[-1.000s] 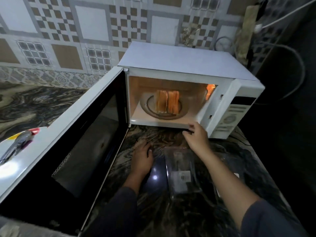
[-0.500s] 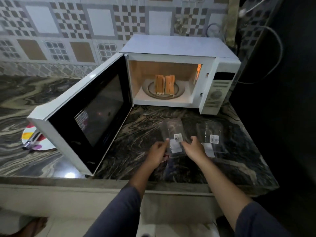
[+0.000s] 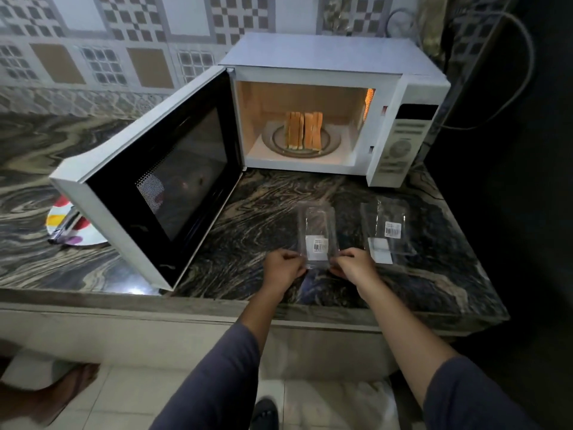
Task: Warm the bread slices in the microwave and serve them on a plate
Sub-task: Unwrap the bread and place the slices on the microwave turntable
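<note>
"Since you are the one standing there, what lies furthest left?"

"On the dark marbled stone counter (image 3: 254, 212) a round white plate with coloured patches (image 3: 93, 237) sits flat, partly hidden behind the door. A shiny metal utensil (image 3: 65, 225) lies across it; what kind, I cannot tell. Next comes the black-windowed door (image 3: 173, 178) of the white microwave oven (image 3: 325, 54), swung wide open to the left."

"And the bread?"

"The golden-brown bread slices (image 3: 304, 131) stand on edge, side by side, on the round glass turntable (image 3: 333, 141) inside the lit cavity, well apart from the plate."

"Where are your hands?"

"Near the front edge of the counter, in front of the oven. My left hand (image 3: 280, 268) pinches the near left corner of a clear plastic packet with a white barcode label (image 3: 316, 231), and my right hand (image 3: 353, 265) pinches its near right corner. The fingers (image 3: 290, 259) of both are curled in narrow on the film, so the packet is held between them, its far end pointing toward the oven. Whether it rests on the counter or is lifted off it, I cannot tell."

"Anything further right?"

"A second clear plastic packet with white labels (image 3: 387, 231) lies flat on the counter just beside my right hand. Beyond the oven's pale control panel (image 3: 403, 144), a light cable (image 3: 532, 63) loops down the dark wall."
</note>
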A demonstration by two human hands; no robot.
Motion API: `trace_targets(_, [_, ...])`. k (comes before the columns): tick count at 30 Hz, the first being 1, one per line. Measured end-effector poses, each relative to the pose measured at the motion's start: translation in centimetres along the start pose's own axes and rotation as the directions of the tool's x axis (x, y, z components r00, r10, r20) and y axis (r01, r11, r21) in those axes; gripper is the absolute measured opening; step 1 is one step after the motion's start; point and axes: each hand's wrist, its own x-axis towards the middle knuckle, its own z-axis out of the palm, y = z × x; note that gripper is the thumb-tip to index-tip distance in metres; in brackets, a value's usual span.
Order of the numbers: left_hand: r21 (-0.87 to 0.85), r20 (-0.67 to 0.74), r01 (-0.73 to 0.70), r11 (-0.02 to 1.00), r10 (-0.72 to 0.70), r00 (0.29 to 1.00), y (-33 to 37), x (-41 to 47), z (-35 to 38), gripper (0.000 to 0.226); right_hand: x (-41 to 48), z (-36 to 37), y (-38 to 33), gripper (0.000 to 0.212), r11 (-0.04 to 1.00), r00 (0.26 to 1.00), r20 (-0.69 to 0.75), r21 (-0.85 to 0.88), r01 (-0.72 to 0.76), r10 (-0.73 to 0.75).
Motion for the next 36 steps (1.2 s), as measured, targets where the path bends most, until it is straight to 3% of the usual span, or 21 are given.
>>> trace_targets(11, [0.044,-0.052,-0.061,0.997,0.063,0.997,0.2,0.0,-0.6,0.029,0.1,0.7,0.5,0.013,0.997,0.998,-0.055,0.075,-0.003,0.007])
trace_targets(15, [0.315,-0.075,-0.237,0.919,0.273,0.959,0.1,-1.2,-0.2,0.009,-0.9,0.6,1.0,0.01,0.996,0.995,-0.073,0.064,0.07,-0.065])
trace_targets(18, [0.497,-0.077,-0.324,0.805,0.412,0.908,0.4,-3.0,0.5,0.03,-1.8,-0.2,1.5,0.015,0.99,0.988,-0.08,0.038,0.137,-0.134])
trace_targets(20, [0.539,-0.148,-0.323,0.778,0.465,0.873,0.9,-4.2,1.0,0.038,-2.8,-1.3,2.1,0.01,0.976,0.966,-0.141,-0.018,0.216,-0.217])
trace_targets(22, [0.522,-0.169,-0.346,0.779,0.492,0.854,1.1,-5.4,1.8,0.032,-4.0,-2.4,3.2,0.009,0.958,0.928,-0.239,-0.032,0.286,-0.285])
trace_targets(25, [0.414,-0.033,-0.469,0.78,0.528,0.849,0.5,-7.9,4.1,0.017,-5.8,-3.9,5.4,0.013,0.936,0.848,-0.431,0.02,0.352,-0.31])
trace_targets(27, [0.378,0.08,-0.478,0.793,0.486,0.87,-0.7,-9.3,6.1,0.021,-6.2,-5.0,6.4,0.011,0.931,0.79,-0.554,0.07,0.358,-0.262])
trace_targets(30, [0.334,0.135,-0.29,0.897,0.259,0.956,-1.8,-10.2,8.4,0.039,-5.7,-7.2,6.5,0.021,0.913,0.775,-0.609,0.197,0.357,-0.172])
trace_targets(33, [0.262,0.113,-0.173,0.949,0.148,0.983,-1.5,-9.5,9.8,0.055,-4.5,-9.4,5.3,0.039,0.926,0.838,-0.531,0.238,0.294,-0.129])
trace_targets(36, [0.149,0.082,-0.046,0.988,0.034,0.996,-0.8,-7.4,10.8,0.093,-2.8,-10.4,3.7,0.062,0.962,0.93,-0.365,0.236,0.14,-0.046])
